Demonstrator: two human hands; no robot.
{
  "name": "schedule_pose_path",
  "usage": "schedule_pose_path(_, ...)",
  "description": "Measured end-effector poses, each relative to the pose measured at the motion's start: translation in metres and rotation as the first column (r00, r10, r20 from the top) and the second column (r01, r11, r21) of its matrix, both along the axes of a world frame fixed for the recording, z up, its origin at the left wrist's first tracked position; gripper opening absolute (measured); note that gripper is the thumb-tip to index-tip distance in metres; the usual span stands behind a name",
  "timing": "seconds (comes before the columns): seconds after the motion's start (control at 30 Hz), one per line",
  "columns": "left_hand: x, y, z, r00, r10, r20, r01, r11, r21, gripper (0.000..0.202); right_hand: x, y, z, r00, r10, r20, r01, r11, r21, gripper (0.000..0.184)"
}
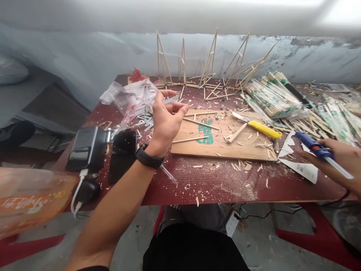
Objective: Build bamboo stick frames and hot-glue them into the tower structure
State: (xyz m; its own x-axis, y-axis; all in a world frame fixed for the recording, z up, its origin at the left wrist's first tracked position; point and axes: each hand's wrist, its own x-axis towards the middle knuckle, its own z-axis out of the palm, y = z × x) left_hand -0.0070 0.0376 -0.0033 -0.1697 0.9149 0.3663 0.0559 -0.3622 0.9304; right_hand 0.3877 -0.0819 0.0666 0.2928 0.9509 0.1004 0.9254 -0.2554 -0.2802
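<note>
Above the left end of the wooden board (225, 152), my left hand (168, 119) pinches a short piece of wooden stick (189, 102) between thumb and fingertip. My right hand (344, 160) is closed around a blue hot glue gun (313, 145) at the table's right side, its glue stick poking out at the back. Thin sticks (197, 121) lie on the board by the left hand. A yellow-handled utility knife (262, 128) rests there too, blade out, beside a short thick wooden rod (237, 133). Wood shavings are scattered around.
Several stick frames (208, 62) stand along the wall. Bundled sticks in plastic wrap (272, 99) fill the back right. Plastic bags (132, 96), a black phone (124, 156) and a black device (86, 148) with a white cable are on the left. A paper cutout (301, 170) lies near the glue gun.
</note>
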Motion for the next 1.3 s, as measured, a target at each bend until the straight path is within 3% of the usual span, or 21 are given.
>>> schedule_pose_path(0.13,0.001,0.001,0.0,0.997,-0.074,0.014,0.074,0.997,-0.011,0.044,0.02,0.003,-0.006,0.993,-0.099,-0.067,0.096,0.995,-0.034,0.085)
schedule_pose_path(0.3,0.002,0.0,0.002,0.98,-0.193,0.05,0.193,0.981,0.0,0.043,0.036,0.003,0.004,0.988,0.006,-0.157,-0.015,0.998,-0.058,0.089)
schedule_pose_path(0.4,0.007,-0.006,0.005,0.94,-0.316,0.125,0.32,0.947,-0.011,0.043,0.016,0.001,0.019,0.993,0.02,-0.12,-0.009,0.996,0.09,0.075)
schedule_pose_path(0.5,0.013,-0.013,0.009,0.884,-0.417,0.209,0.427,0.904,-0.004,0.044,-0.033,0.001,0.023,0.954,0.087,-0.287,-0.011,0.966,0.259,0.043)
schedule_pose_path(0.57,0.016,-0.019,0.012,0.851,-0.462,0.25,0.478,0.878,-0.005,0.046,-0.073,0.007,0.018,0.863,0.255,-0.436,-0.125,0.944,0.304,0.026)
schedule_pose_path(0.63,0.018,-0.023,0.015,0.824,-0.493,0.277,0.517,0.856,-0.013,0.048,-0.112,0.016,0.012,0.727,0.436,-0.531,-0.265,0.891,0.369,0.018)
schedule_pose_path(0.7,0.018,-0.026,0.018,0.807,-0.51,0.298,0.54,0.841,-0.024,0.049,-0.144,0.029,0.005,0.605,0.541,-0.584,-0.352,0.84,0.414,0.013)
schedule_pose_path(0.87,0.017,-0.025,0.018,0.75,-0.55,0.366,0.586,0.81,0.016,0.052,-0.192,0.056,-0.012,0.335,0.649,-0.683,-0.399,0.755,0.521,0.016)
schedule_pose_path(0.97,0.016,-0.023,0.013,0.734,-0.567,0.374,0.6,0.799,0.033,0.058,-0.203,0.065,-0.025,0.215,0.639,-0.738,-0.344,0.757,0.555,0.027)
schedule_pose_path(1.07,0.014,-0.019,0.009,0.766,-0.561,0.314,0.591,0.807,-0.001,0.062,-0.204,0.072,-0.038,0.116,0.659,-0.743,-0.285,0.739,0.611,0.03)
schedule_pose_path(1.17,0.006,-0.009,0.005,0.855,-0.504,0.121,0.507,0.862,0.009,0.056,-0.196,0.08,-0.046,0.169,0.691,-0.703,-0.222,0.722,0.656,0.03)
schedule_pose_path(1.23,-0.004,0.002,0.001,0.922,-0.373,-0.107,0.381,0.921,0.076,0.053,-0.186,0.086,-0.048,0.265,0.709,-0.653,-0.19,0.702,0.686,0.032)
schedule_pose_path(1.3,-0.014,0.013,-0.006,0.91,-0.209,-0.359,0.283,0.945,0.165,0.057,-0.176,0.092,-0.049,0.345,0.719,-0.603,-0.199,0.684,0.702,0.033)
